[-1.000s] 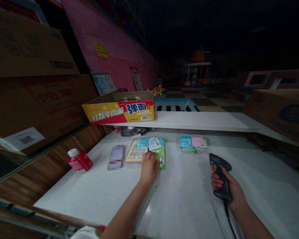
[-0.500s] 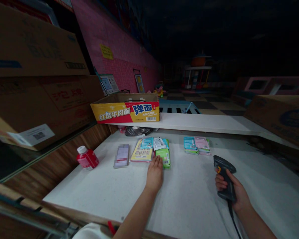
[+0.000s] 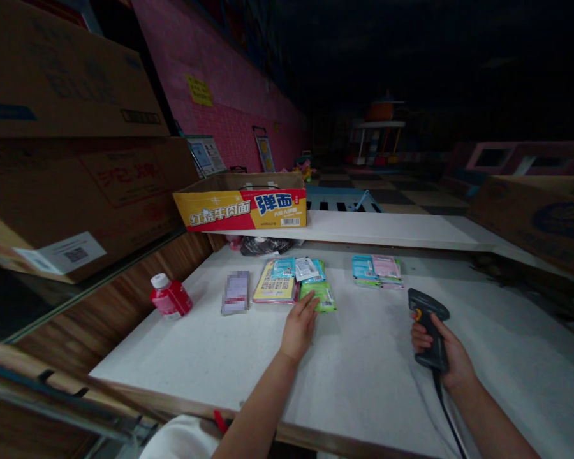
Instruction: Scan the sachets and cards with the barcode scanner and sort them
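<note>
My right hand point(image 3: 435, 347) is wrapped round the grip of a black handheld barcode scanner point(image 3: 428, 328), whose cord runs down to the bottom edge. Stretched forward, my left hand point(image 3: 299, 328) rests its extended fingers on the near part of a green packet point(image 3: 324, 299); its thumb is hard to make out. Blue packets point(image 3: 283, 267) and a silvery white packet point(image 3: 307, 268) lie just beyond it. To its left is a yellow printed packet point(image 3: 274, 288). Farther right sits a stack of blue packets point(image 3: 365, 270) beside pink packets point(image 3: 386, 268).
On the white table point(image 3: 196, 357) stand a red bottle with a white cap point(image 3: 170, 297) and a flat blurred card-like item point(image 3: 236, 293). An open noodle carton point(image 3: 243, 210) sits on the raised shelf point(image 3: 392, 228). Large cardboard boxes point(image 3: 76, 197) are stacked at left; another carton point(image 3: 540, 207) is at right.
The green packet has turned and shifted slightly right under my left hand, whose fingers are now more spread. My right hand still holds the scanner. The view has tilted a little.
</note>
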A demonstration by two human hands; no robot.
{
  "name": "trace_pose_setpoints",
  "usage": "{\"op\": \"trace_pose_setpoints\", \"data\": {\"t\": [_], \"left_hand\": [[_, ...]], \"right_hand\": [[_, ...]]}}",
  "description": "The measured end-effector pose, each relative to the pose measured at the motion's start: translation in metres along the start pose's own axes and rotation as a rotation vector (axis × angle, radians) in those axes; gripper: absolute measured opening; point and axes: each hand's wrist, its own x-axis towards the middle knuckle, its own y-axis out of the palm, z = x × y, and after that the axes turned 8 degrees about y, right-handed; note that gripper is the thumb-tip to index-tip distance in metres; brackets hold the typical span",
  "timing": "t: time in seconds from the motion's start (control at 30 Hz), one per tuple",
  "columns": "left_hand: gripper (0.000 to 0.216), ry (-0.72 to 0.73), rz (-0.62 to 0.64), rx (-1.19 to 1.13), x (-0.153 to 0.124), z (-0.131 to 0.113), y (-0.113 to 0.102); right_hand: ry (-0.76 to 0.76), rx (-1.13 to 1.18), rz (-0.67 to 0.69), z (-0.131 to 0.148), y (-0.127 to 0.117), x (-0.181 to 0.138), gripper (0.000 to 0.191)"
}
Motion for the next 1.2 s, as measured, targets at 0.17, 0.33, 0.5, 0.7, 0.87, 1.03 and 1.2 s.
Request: {"op": "trace_pose_setpoints", "data": {"t": [0.17,0.33,0.5,0.7,0.87,1.03,1.2], "left_hand": [[0.038,0.036,-0.085,0.033,-0.001,0.003,0.000],[0.040,0.044,-0.124,0.055,0.000,0.003,0.002],[0.040,0.053,-0.135,0.064,0.001,0.002,0.001],[0.040,0.023,-0.114,0.075,0.001,0.002,0.001],[0.037,0.041,-0.149,0.078,0.001,0.002,0.001],[0.038,0.031,-0.143,0.058,0.002,0.001,0.000],[0.039,0.063,-0.163,0.079,0.003,0.003,0.000]], "right_hand": [[-0.014,-0.258,-0.045,-0.008,0.016,-0.005,0.031],[-0.013,-0.602,-0.038,-0.034,0.057,-0.028,0.043],[0.049,-0.791,-0.020,-0.056,0.095,-0.048,0.046],[0.079,-0.821,-0.090,-0.064,0.104,-0.048,0.041],[0.064,-0.831,-0.107,-0.064,0.110,-0.049,0.041],[0.030,-0.842,-0.053,-0.061,0.099,-0.033,0.045],[0.050,-0.773,-0.049,-0.051,0.081,-0.008,0.044]]}}
